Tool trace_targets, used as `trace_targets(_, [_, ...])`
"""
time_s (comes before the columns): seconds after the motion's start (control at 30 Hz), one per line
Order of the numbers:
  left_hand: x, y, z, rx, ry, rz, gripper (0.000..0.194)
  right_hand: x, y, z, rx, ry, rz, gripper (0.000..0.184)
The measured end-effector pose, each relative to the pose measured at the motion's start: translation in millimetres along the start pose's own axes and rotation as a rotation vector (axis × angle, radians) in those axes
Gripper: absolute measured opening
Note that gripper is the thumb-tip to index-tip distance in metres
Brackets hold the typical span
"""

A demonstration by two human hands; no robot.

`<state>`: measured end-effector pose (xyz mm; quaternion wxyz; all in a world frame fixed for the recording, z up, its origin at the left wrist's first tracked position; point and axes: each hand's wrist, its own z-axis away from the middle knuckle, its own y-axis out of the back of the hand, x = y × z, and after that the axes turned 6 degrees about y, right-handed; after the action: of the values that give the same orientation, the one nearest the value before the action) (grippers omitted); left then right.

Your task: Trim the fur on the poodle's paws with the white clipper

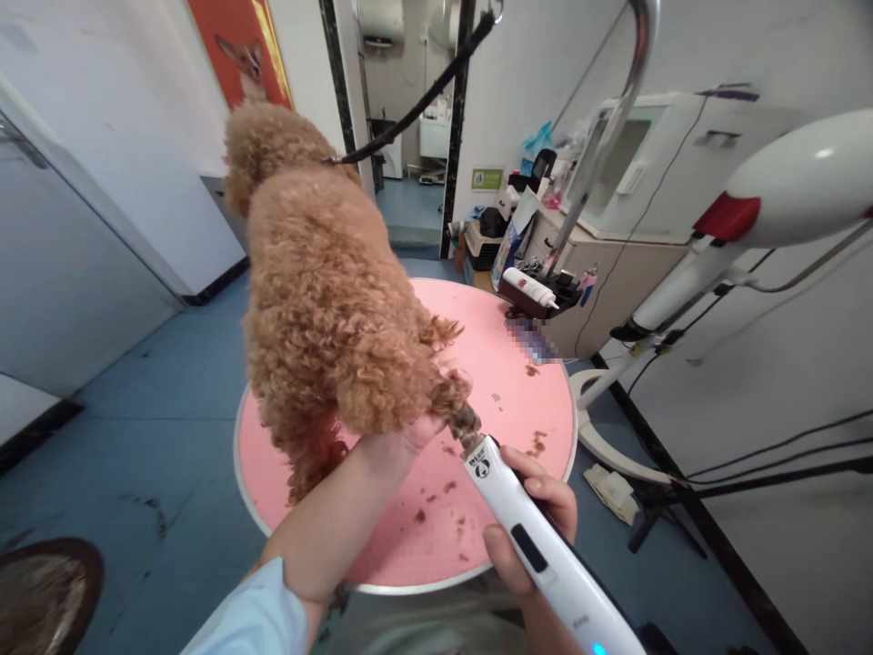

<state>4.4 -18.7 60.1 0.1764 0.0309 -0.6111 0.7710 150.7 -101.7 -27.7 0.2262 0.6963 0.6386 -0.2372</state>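
Observation:
A curly brown dog stands on a round pink grooming table, facing away from me, with a black strap running from its neck up to a metal arm. My left hand reaches under the rear and is closed around a hind paw; the dog's fur hides part of the fingers. In my right hand is a white pet clipper, a blue light glowing near its lower end. The clipper's head lies right at the raised paw. Tufts of cut fur are scattered over the tabletop.
A tool tray with a white bottle hangs at the table's far right edge, beside the metal post. To the right stands a white dryer on a floor stand. A cabinet lines the wall; a doorway opens behind.

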Motion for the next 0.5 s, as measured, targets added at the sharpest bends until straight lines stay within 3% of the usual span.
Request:
trace_targets(0.17, [-1, 13.3, -11, -0.159, 0.090, 0.155, 0.028, 5, 4, 2, -0.075, 0.061, -0.037, 0.037])
trace_targets(0.3, [-1, 19.2, -17, -0.143, 0.146, 0.169, 0.027, 5, 3, -1, -0.124, -0.017, -0.155, 0.035])
trace_targets(0.4, [0, 15.5, -13, -0.155, 0.171, 0.188, 0.029, 5, 4, -1, 0.001, -0.195, -0.342, 0.033])
trace_targets(0.5, [0, 10.9, -11, -0.149, 0.177, 0.208, 0.032, 7, 5, 4, 0.181, -0.365, -0.371, 0.043])
